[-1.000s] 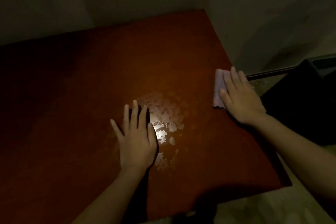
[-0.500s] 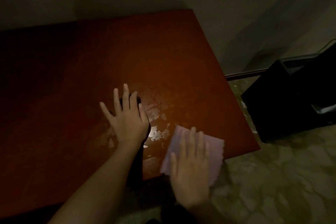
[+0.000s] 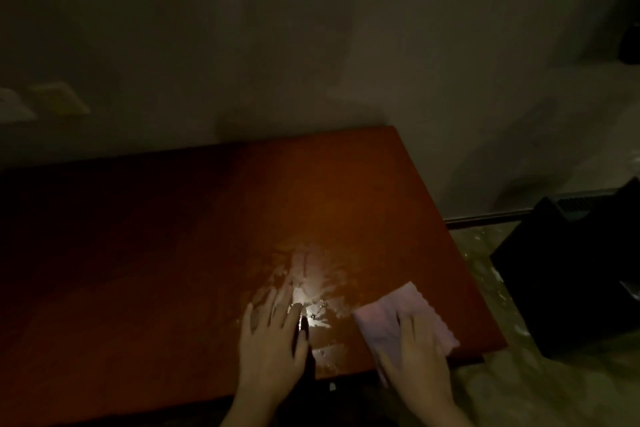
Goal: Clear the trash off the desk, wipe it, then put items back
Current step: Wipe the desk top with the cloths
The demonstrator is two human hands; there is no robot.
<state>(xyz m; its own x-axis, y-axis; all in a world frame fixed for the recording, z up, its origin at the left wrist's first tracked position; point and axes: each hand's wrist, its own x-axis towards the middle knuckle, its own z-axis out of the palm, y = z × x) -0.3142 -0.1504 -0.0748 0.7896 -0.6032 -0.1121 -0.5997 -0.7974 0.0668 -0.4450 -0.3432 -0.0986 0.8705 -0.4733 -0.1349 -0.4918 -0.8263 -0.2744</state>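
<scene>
From the head view, your left hand lay flat on the tabletop close to its near edge. The fingers were straight and spread and held nothing. Your right hand lay flat too, fingers straight and together, pressing down on the cloth rather than gripping it.

The cloth sat by the near right corner of the tabletop. One of its corners pointed toward the far edge and another reached toward the right edge. Whether its near side hung over the near edge, I could not tell, because your hand covered it.

The wet patch mattered most for the next stroke. It lay to the left of the cloth and farther from the near edge, in the gap between your two hands. It ran on from there toward the middle of the tabletop, so its long axis went roughly from the near edge toward the far one. Its brightest part was just beside your left fingertips, and its right margin nearly met the cloth's left side.

Your left hand was the nearer one to the patch, but your right hand had the cloth. By my reading you were in the wiping step, and the next stroke called for pushing the cloth leftward and away from you. Your left hand lay in that path and would likely have needed to lift or shift.

A black box stood on the floor off the right edge.
</scene>
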